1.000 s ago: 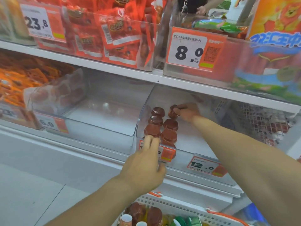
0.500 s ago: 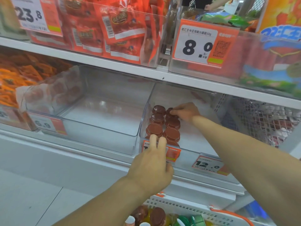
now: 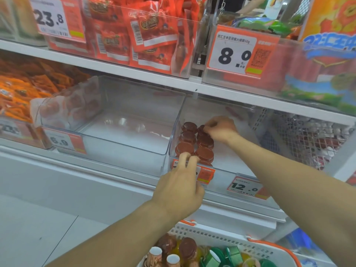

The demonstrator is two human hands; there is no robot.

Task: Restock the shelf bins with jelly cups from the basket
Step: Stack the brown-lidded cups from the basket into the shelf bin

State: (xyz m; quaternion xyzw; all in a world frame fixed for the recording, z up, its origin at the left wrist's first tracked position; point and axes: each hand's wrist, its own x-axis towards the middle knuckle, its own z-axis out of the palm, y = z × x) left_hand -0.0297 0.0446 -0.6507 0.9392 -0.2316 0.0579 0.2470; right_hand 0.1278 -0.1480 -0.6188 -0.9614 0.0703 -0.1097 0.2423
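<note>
Brown jelly cups (image 3: 204, 154) stand in two short rows at the left side of a clear shelf bin (image 3: 238, 166), running from its near front wall toward the back. The right hand (image 3: 221, 128) reaches in from the right and sits over the far end of the right row; its fingers (image 3: 209, 126) are curled down and closed narrowly around the farthest cup there, pinching its lid edge. The left hand (image 3: 179, 189) comes up from below at the bin's front wall. Two of its fingers (image 3: 184, 158) stretch nearly straight over the rim, tips resting at the nearest cup of the left row, and the rest of the hand covers part of an orange price tag (image 3: 206, 175) on the wall. Whether those fingertips press the cup or only the rim cannot be told.

To the left is a second clear bin (image 3: 123, 149), its floor bare. Near the bottom edge, a white basket (image 3: 227, 239) with orange handles holds more brown cups along with green and yellow ones. The shelf above carries red snack packets (image 3: 148, 35) and a tag reading 8.0 (image 3: 236, 53).
</note>
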